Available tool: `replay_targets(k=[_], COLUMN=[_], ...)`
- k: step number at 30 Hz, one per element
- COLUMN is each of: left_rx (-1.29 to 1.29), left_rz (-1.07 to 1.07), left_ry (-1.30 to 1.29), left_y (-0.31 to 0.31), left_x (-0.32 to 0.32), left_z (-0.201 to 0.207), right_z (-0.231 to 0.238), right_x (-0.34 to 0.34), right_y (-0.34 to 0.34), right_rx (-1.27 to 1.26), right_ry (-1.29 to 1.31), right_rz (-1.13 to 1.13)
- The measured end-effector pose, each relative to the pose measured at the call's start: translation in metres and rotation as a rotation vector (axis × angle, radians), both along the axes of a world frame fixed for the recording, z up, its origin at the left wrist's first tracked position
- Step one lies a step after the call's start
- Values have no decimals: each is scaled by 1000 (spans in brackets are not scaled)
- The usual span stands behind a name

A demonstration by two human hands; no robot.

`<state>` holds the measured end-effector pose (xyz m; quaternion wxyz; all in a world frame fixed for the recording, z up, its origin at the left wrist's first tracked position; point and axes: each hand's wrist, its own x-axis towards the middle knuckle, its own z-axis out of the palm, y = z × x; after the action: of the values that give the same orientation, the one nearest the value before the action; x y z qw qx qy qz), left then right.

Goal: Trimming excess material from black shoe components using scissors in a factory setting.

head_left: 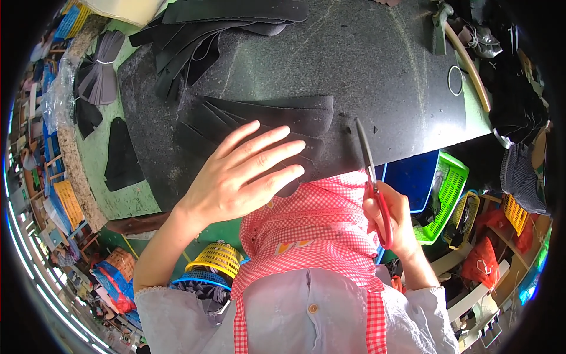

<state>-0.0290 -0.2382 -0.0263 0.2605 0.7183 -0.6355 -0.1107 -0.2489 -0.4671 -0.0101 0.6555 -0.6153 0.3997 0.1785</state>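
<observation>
In my right hand [396,215] is a pair of scissors [383,213] with red handles, its blades pointing away from me over the front edge of the black work mat [377,71]. The blades look closed together. My left hand [242,174] is spread out above a fan of black cut pieces [271,113], fingers apart and pointing right. Whether its palm touches the pieces cannot be made out. Tiny black scraps [349,123] lie beside the scissor tips.
A larger stack of black pieces [230,20] lies farther back. At left are a tied grey bundle [106,65] and a loose black piece [122,156]. A hammer [463,50] rests at far right. Green [445,197] and yellow [217,258] baskets stand below the table.
</observation>
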Motion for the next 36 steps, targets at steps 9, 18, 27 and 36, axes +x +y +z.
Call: replay_targets(k=[9,18,27,36], left_rx=[100,132,131,111], left_rz=[4,-37,-41,-53], left_ry=[-1,34,23,16], left_y=[-21,-17,-16,-16], left_x=[1,4,6,7], left_z=[-3,1,1,1], right_z=[1,4,-3,-4], right_x=[3,6,11,11], right_y=[-12,1,6,1], right_rx=[-212,-589,-674,-337], right_ry=[-108,-144,-214,-116], right_rz=[191,462,472,279])
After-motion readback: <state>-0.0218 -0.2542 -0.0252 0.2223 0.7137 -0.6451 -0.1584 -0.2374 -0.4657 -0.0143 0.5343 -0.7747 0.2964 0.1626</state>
